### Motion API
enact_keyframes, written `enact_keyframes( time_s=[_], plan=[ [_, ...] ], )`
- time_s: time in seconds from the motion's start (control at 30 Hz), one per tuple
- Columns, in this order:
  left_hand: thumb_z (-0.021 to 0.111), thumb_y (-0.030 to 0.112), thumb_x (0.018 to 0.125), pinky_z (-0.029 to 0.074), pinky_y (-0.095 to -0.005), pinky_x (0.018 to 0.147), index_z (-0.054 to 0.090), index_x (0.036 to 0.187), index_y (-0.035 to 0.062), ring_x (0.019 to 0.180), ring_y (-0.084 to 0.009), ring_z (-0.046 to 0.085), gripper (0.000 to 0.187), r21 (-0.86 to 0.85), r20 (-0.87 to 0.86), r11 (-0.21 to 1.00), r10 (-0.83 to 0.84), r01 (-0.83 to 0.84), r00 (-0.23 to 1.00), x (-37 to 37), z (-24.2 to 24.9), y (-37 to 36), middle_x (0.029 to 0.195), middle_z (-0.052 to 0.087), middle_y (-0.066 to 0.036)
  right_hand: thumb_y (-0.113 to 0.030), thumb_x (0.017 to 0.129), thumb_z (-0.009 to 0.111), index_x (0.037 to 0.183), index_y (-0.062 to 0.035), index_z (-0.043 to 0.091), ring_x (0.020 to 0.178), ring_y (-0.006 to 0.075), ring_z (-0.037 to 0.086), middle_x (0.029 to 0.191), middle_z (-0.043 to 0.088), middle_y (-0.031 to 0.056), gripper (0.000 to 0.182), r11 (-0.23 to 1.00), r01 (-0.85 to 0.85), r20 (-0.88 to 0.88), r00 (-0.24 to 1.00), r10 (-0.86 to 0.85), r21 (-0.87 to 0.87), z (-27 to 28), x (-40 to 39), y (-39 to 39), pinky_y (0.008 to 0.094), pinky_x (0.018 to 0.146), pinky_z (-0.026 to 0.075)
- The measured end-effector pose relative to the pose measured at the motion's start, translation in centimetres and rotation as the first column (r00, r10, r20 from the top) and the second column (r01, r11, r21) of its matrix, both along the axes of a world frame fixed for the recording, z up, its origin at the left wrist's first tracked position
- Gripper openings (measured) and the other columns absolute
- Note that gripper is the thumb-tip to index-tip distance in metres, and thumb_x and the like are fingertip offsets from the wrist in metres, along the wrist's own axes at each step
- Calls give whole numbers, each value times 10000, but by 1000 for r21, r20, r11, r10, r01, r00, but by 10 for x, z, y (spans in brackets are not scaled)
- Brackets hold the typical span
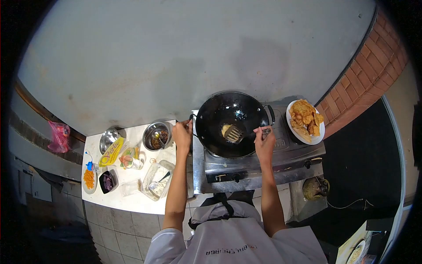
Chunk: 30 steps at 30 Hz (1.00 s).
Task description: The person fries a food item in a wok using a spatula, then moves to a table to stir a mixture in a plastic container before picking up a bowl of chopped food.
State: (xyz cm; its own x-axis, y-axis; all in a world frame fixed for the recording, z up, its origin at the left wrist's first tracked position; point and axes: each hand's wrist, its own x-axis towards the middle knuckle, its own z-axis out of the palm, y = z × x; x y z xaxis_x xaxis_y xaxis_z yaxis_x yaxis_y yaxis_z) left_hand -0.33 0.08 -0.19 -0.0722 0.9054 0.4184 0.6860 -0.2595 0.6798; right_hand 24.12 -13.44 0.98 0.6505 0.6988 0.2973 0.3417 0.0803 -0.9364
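A black wok (215, 114) sits on the stove, with a small pale yellow mass of food (225, 128) low in its bowl. My right hand (264, 140) is closed around the handle of a slotted spatula (234, 133), whose head rests in the wok against that food. At the wok's left side, my left hand (182, 133) has its fingers closed on the wok's left loop handle, which the hand partly hides. Just left of this hand stands a steel bowl (145, 137) with dark brown contents and a spoon in it.
Right of the wok, a white plate (317, 140) holds golden fried pieces on the metal stove (263, 169). A white table (116, 200) at left carries a clear container (162, 187) of white flour-like stuff, a yellow packet (112, 152) and several dishes. A gas cylinder (315, 188) stands below right.
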Motion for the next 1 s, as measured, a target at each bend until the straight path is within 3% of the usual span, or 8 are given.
enact_keyframes(
  time_s=[0.07, 0.23, 0.3, 0.7, 1.0],
  plan=[
    [675, 239, 819, 462, -409, 552, 715, 870, 8, 529, -326, 590, 241, 34, -19, 999, 4, -3, 1000, 1, 3, -2, 583, 590, -181, -86, 928, 536, 845, -6, 505, 470, 62, 487, 726, 626, 52, 119, 994, 15, 41, 999, -19, 104, -6, -4, 9, 231, 430, 370],
    [675, 236, 819, 450, -403, 531, 713, 866, -3, 499, -322, 571, 246, 42, -12, 999, -6, 6, 1000, 0, 1, 0, 546, 570, -171, -81, 931, 530, 874, -4, 491, 470, 61, 488, 738, 630, 59, 103, 997, -64, 37, 997, 63, 47, -12, -8, 10, 230, 427, 372],
    [675, 235, 819, 447, -401, 526, 712, 867, -7, 492, -320, 567, 249, 79, -18, 997, -4, 6, 1000, -1, 0, -1, 535, 564, -167, -74, 924, 532, 869, 1, 495, 677, 115, 594, 775, 636, 89, 101, 996, -84, -48, 995, 84, 16, -10, -6, 4, 252, 605, 455],
    [667, 259, 824, 455, -409, 539, 715, 886, 7, 516, -326, 582, 264, 26, -22, 1000, -11, 11, 1000, 0, 2, 0, 555, 579, -166, -83, 919, 542, 860, 5, 500, 640, 110, 599, 736, 638, 84, 114, 999, -45, 37, 998, 46, -29, -4, -7, 10, 262, 569, 452],
    [663, 245, 826, 462, -407, 545, 713, 879, 2, 529, -339, 588, 253, 36, -2, 999, -25, 25, 1000, 0, 2, -1, 573, 586, -183, -56, 918, 531, 856, 19, 503, 639, 103, 596, 751, 640, 95, 101, 999, -33, -16, 999, 33, 6, -3, 9, 3, 260, 567, 447]
  ],
)
